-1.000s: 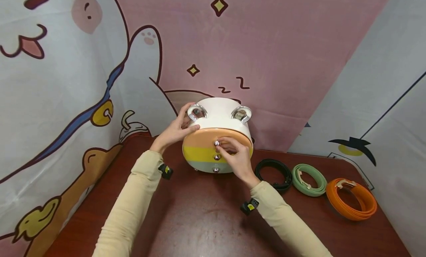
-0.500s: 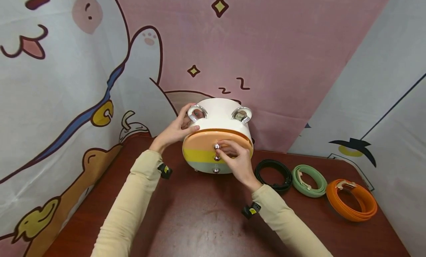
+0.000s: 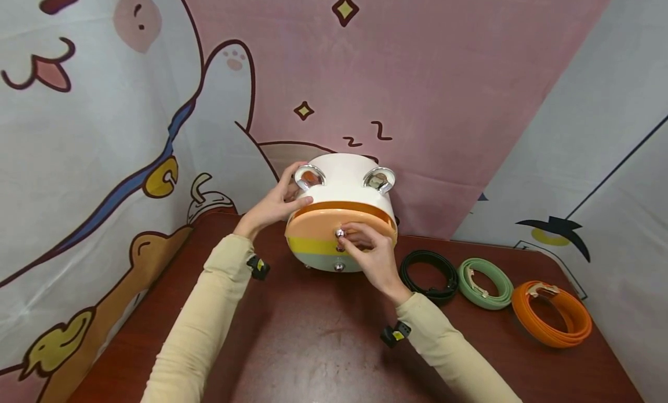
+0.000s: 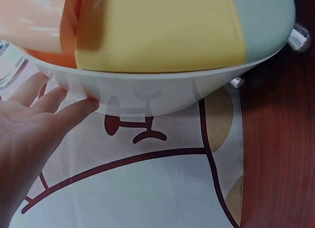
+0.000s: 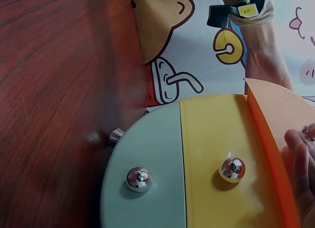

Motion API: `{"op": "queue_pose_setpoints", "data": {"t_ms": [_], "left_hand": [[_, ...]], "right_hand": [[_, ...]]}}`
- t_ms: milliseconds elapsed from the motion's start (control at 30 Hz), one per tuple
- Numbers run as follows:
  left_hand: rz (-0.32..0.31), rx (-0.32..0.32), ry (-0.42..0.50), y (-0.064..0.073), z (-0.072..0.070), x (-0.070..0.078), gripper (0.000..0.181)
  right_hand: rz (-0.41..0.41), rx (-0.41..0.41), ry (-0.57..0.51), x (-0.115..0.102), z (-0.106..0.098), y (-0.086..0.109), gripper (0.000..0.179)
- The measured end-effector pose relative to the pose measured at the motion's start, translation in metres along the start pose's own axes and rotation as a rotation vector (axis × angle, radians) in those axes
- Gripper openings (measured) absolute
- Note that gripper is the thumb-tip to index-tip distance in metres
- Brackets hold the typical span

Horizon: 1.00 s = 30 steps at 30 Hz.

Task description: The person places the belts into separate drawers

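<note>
A small white cabinet [image 3: 344,182] with two chrome ear-shaped rings stands at the back of the table. Its front has a peach top drawer [image 3: 313,222], a yellow drawer [image 5: 206,139] and a grey-green drawer [image 5: 160,149], each with a round chrome knob. The peach drawer is pulled partly out, and an orange gap shows above it. My right hand [image 3: 377,255] pinches that drawer's knob [image 3: 340,233] between thumb and fingers. My left hand [image 3: 273,209] rests on the cabinet's upper left side, its fairly straight fingers [image 4: 78,112] pressing the white shell and the thumb near the front rim.
To the right of the cabinet lie three coiled belts: a black one [image 3: 453,275], a light green one [image 3: 496,303] and an orange one [image 3: 566,336]. The dark red wooden table [image 3: 313,345] meets a printed cartoon cloth [image 3: 417,101] behind and beside it.
The peach drawer has come forward from closed to partly out, drawn by my right hand on its knob. My left hand has stayed against the cabinet's side.
</note>
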<state>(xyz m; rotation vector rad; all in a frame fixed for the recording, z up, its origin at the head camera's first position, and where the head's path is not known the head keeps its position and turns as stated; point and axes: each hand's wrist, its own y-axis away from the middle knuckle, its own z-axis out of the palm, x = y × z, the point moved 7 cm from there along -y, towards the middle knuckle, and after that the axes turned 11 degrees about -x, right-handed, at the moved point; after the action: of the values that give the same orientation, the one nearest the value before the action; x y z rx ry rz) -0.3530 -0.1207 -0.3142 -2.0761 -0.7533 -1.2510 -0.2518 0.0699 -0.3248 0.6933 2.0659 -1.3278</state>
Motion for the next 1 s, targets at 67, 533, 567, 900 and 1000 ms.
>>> {"op": "queue_pose_setpoints", "data": {"t_ms": [67, 533, 567, 900, 1000], "left_hand": [[0.01, 0.0, -0.006, -0.002, -0.002, -0.007, 0.079], [0.004, 0.005, 0.004, -0.003, -0.001, -0.007, 0.078], [0.001, 0.004, 0.005, -0.002, -0.001, -0.004, 0.078], [0.004, -0.002, 0.008, 0.001, 0.003, 0.006, 0.077], [0.013, 0.0, 0.016, -0.002, 0.0, -0.003, 0.078]], "right_hand": [[0.004, -0.005, -0.014, 0.0, 0.0, 0.001, 0.022], [-0.015, 0.009, -0.016, -0.003, 0.002, 0.006, 0.023], [-0.018, 0.009, -0.012, -0.004, 0.003, 0.006, 0.024], [-0.018, -0.024, -0.038, -0.005, 0.006, 0.008, 0.025], [-0.008, -0.036, -0.027, -0.005, 0.007, 0.008, 0.026]]}}
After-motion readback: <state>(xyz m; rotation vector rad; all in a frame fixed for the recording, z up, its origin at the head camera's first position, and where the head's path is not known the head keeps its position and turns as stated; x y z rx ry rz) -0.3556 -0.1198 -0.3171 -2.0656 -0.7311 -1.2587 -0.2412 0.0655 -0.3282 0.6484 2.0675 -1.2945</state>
